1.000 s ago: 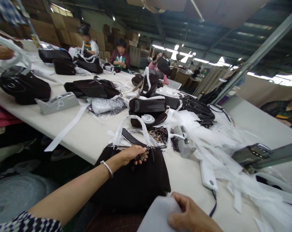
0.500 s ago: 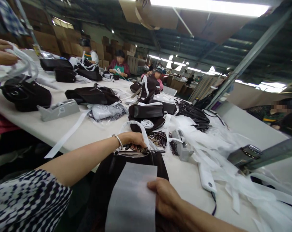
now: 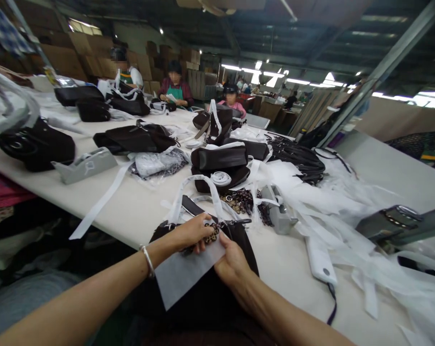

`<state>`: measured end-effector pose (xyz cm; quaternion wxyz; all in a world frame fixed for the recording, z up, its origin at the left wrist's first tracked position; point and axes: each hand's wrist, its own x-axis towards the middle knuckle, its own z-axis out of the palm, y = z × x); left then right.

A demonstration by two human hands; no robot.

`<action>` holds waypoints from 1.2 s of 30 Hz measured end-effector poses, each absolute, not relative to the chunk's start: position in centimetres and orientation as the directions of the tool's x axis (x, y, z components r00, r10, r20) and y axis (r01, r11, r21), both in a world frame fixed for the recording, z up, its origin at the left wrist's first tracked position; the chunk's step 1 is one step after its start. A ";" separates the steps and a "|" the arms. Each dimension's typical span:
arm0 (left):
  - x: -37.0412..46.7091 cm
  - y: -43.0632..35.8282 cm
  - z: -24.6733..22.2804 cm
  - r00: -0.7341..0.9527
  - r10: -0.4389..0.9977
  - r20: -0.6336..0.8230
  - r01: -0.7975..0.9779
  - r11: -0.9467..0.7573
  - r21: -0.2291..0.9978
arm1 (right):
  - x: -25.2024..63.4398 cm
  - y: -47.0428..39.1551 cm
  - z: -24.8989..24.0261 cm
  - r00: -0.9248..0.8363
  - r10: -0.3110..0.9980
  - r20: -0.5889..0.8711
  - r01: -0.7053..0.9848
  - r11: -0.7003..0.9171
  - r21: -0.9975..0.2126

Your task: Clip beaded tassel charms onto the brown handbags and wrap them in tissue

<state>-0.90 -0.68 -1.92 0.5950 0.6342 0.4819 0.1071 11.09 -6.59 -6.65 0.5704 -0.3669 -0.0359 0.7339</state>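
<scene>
In front of me a dark handbag point(image 3: 246, 250) leans at the table edge, its raised handles point(image 3: 217, 197) wrapped in white. Over the bag's top my left hand point(image 3: 194, 233) is closed on a leopard-print piece point(image 3: 212, 231), bunched up; its exact kind is hard to make out. A white sheet point(image 3: 185, 274) lies tilted across the bag's front, below that piece. My right hand point(image 3: 234, 259) pinches the sheet's right edge with the thumb on top, close to the left fingers. More leopard-print pieces with rings point(image 3: 239, 199) lie just beyond the bag.
Grey tape dispensers point(image 3: 88, 166) point(image 3: 277, 211) stand left and right. Dark bags point(image 3: 219, 161) and a plastic-wrapped bundle point(image 3: 160, 163) lie ahead. At right are a white corded device point(image 3: 320, 262), loose white strips point(image 3: 350, 230) and a metal post point(image 3: 383, 67). Co-workers point(image 3: 174, 89) sit across the table.
My left hand has come out of the bag's opening with the leopard-print piece. My right hand has raised and tilted the white sheet toward it. At far left, a co-worker's white-wrapped handles have shifted.
</scene>
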 end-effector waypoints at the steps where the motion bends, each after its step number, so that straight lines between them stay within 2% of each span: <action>1: -1.0 -1.1 -2.4 0.502 0.742 -0.444 0.432 0.230 0.872 | 11.3 -6.4 -7.1 -0.078 0.856 -0.511 -0.805 -0.356 -0.474; 4: -0.9 -1.8 -3.5 0.514 0.733 -0.445 0.292 0.338 0.895 | 12.2 -5.8 -8.0 -0.052 0.817 -0.575 -0.788 -0.387 -0.478; 7: -0.7 -1.8 -4.2 0.523 0.742 -0.421 0.219 0.360 0.907 | 12.9 -5.0 -8.2 -0.016 0.779 -0.626 -0.792 -0.392 -0.468; 11: -0.1 -1.6 -5.2 0.497 0.746 -0.443 0.201 0.398 0.895 | 13.2 -4.6 -7.9 -0.024 0.808 -0.589 -0.781 -0.382 -0.494; 13: 0.0 -1.7 -5.7 0.493 0.732 -0.471 0.250 0.400 0.882 | 13.0 -4.7 -7.8 -0.009 0.826 -0.563 -0.771 -0.364 -0.523; 16: -0.4 -1.9 -6.0 0.425 0.790 -0.442 0.494 0.207 0.845 | 12.6 -4.9 -8.0 0.045 0.820 -0.571 -0.784 -0.325 -0.528; 18: -1.1 -1.7 -5.7 0.340 0.887 -0.312 0.702 -0.019 0.712 | 12.5 -4.9 -8.1 0.061 0.806 -0.589 -0.791 -0.321 -0.521; 20: -1.9 -1.1 -5.3 0.280 0.952 -0.121 0.828 -0.176 0.533 | 12.5 -4.8 -8.2 0.064 0.798 -0.599 -0.784 -0.331 -0.526; 22: -2.5 -0.4 -5.0 0.277 0.961 -0.029 0.852 -0.231 0.470 | 12.5 -4.7 -8.4 0.067 0.793 -0.605 -0.776 -0.340 -0.531; 26: -2.4 0.5 -5.3 0.325 0.933 -0.153 0.773 -0.169 0.612 | 12.5 -4.7 -8.6 0.074 0.777 -0.625 -0.781 -0.345 -0.521; 30: -1.8 0.0 -5.4 0.294 0.948 -0.124 0.735 -0.141 0.663 | 12.4 -4.7 -8.8 0.055 0.780 -0.624 -0.789 -0.349 -0.505; 33: -1.8 -0.6 -5.1 0.317 0.945 -0.078 0.764 -0.205 0.612 | 12.3 -4.7 -8.8 0.051 0.775 -0.630 -0.796 -0.350 -0.495; 36: -1.6 -1.8 -4.8 0.459 0.888 0.023 0.759 -0.405 0.510 | 12.1 -4.7 -8.7 0.053 0.780 -0.623 -0.793 -0.346 -0.501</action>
